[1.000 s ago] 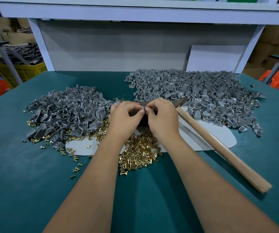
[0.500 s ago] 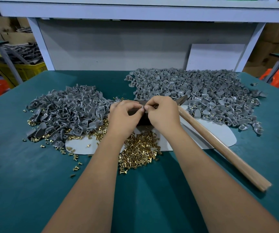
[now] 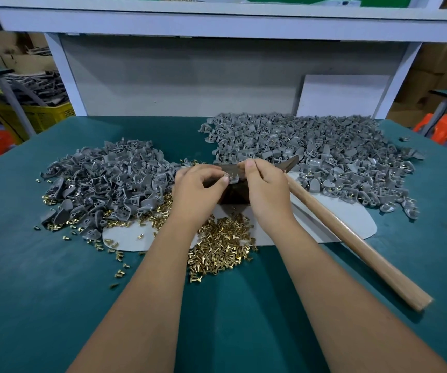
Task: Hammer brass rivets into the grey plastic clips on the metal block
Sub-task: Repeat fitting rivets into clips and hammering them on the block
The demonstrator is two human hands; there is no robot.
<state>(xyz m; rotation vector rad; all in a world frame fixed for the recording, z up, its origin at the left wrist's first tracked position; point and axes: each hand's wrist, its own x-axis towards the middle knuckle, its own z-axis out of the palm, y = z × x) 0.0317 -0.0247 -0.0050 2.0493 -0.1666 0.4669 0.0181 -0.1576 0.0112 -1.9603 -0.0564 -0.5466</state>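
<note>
A dark metal block (image 3: 233, 194) stands at the table's centre, mostly hidden behind both hands. On top of it sits a small grey plastic clip (image 3: 233, 178) with a brass rivet. My left hand (image 3: 199, 189) pinches the clip from the left. My right hand (image 3: 265, 188) pinches it from the right, thumb on top. A loose heap of brass rivets (image 3: 221, 247) lies just in front of the block. A hammer (image 3: 351, 235) lies to the right, its wooden handle running toward the near right and its head behind my right hand.
A pile of grey clips (image 3: 103, 184) spreads at the left, a larger pile (image 3: 311, 152) at the back right. A white sheet (image 3: 346, 219) lies under the block. Shelf uprights (image 3: 66, 76) and a grey back panel (image 3: 184, 76) close off the far edge.
Both hands stay at the block; the fingertips have shifted slightly on the clip. The hammer has not moved.
</note>
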